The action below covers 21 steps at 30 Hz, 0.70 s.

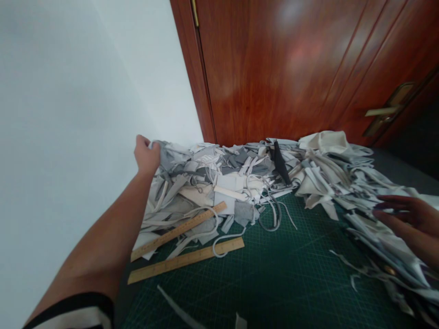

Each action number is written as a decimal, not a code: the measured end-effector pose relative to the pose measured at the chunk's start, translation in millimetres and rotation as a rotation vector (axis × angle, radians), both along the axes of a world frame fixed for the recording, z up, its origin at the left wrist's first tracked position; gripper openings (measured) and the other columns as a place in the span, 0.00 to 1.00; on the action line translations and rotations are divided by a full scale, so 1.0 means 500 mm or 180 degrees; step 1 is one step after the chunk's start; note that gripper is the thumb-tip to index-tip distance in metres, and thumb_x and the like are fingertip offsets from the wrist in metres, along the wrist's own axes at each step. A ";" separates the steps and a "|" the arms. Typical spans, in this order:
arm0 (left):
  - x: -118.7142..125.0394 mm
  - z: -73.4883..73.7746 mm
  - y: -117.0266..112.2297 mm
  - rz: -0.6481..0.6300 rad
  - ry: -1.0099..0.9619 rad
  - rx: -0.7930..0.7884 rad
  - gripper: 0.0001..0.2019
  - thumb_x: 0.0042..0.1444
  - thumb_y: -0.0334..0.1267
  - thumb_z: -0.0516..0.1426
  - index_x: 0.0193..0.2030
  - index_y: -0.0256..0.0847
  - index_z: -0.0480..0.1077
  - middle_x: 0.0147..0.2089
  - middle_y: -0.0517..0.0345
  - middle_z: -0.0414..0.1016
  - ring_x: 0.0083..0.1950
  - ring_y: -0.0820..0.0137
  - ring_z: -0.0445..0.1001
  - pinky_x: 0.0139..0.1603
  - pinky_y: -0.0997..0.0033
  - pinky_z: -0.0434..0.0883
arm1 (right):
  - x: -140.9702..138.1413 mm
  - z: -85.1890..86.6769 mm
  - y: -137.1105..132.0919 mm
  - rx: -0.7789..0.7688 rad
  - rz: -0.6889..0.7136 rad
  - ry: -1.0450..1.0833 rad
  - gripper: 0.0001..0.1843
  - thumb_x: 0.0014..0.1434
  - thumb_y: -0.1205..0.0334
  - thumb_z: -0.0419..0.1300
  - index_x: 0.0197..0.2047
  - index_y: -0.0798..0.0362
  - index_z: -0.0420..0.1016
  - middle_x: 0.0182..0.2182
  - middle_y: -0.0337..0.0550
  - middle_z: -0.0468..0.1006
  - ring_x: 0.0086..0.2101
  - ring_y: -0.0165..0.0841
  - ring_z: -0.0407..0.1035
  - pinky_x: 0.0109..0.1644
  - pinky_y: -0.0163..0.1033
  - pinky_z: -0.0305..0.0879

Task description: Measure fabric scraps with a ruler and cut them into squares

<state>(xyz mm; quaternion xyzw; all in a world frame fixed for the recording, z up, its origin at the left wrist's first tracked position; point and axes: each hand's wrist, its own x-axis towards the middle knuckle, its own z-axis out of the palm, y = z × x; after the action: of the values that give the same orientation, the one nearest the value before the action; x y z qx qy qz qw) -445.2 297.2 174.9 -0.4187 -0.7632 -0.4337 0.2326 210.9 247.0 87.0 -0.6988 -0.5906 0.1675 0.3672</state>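
At the back left, beside the white wall, my left hand [147, 154] is closed on the edge of a grey fabric scrap [168, 154]. That scrap lies at the end of a long heap of white and grey fabric scraps [224, 183]. Over at the right edge, my right hand [411, 221] has its fingers apart, just above or touching another part of the heap, a pile of pale cloth strips [394, 244]. I see nothing held in it. A black scrap [280, 163] stands out in the middle of the heap.
Two wooden rulers, an upper ruler [181, 228] and a lower ruler [187, 260], lie at the left front of the heap. Beneath is a green cutting mat [284, 274]. A brown wooden door [274, 77] and a white wall [85, 114] stand behind. Loose strips lie in front.
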 end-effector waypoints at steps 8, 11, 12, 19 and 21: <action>0.136 0.124 -0.058 -0.1133 0.0118 0.0320 0.10 0.56 0.28 0.55 0.41 0.37 0.78 0.36 0.63 0.76 0.39 0.72 0.69 0.44 0.73 0.66 | -0.174 0.092 -0.025 -0.0097 0.1311 0.0512 0.29 0.55 0.37 0.63 0.53 0.47 0.72 0.30 0.45 0.79 0.29 0.41 0.73 0.31 0.45 0.69; 0.215 0.159 -0.094 -0.1559 0.0168 0.0624 0.10 0.55 0.27 0.55 0.39 0.37 0.78 0.32 0.64 0.74 0.34 0.74 0.67 0.39 0.74 0.63 | -0.256 0.113 -0.024 0.0198 0.2021 0.0648 0.23 0.61 0.40 0.61 0.50 0.49 0.74 0.35 0.47 0.79 0.32 0.39 0.73 0.35 0.45 0.70; 0.244 0.168 -0.107 -0.1749 0.0164 0.0665 0.10 0.55 0.26 0.55 0.38 0.37 0.77 0.32 0.64 0.73 0.33 0.75 0.66 0.37 0.74 0.63 | -0.285 0.122 -0.023 0.0351 0.2226 0.0671 0.22 0.62 0.42 0.62 0.50 0.50 0.75 0.39 0.48 0.79 0.35 0.40 0.73 0.38 0.46 0.72; 0.423 0.181 -0.196 -0.3445 -0.0766 -0.0269 0.08 0.57 0.29 0.56 0.39 0.43 0.75 0.31 0.63 0.73 0.28 0.74 0.69 0.28 0.75 0.64 | -0.465 0.199 0.008 0.0822 0.3865 0.1300 0.39 0.55 0.53 0.70 0.68 0.44 0.65 0.66 0.47 0.69 0.57 0.44 0.69 0.60 0.52 0.69; 0.448 0.168 -0.206 -0.3445 -0.0861 -0.0370 0.05 0.59 0.32 0.57 0.39 0.43 0.75 0.33 0.62 0.75 0.31 0.72 0.73 0.31 0.74 0.68 | -0.488 0.203 0.013 0.0650 0.4239 0.1520 0.28 0.59 0.55 0.66 0.62 0.46 0.72 0.59 0.45 0.76 0.56 0.42 0.70 0.62 0.52 0.67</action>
<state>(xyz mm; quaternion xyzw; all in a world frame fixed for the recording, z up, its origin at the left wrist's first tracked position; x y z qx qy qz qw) -221.2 194.4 258.7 -0.7035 -0.4852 -0.4983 -0.1467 -33.1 253.6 188.6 -0.0961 -0.8080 0.4484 0.3698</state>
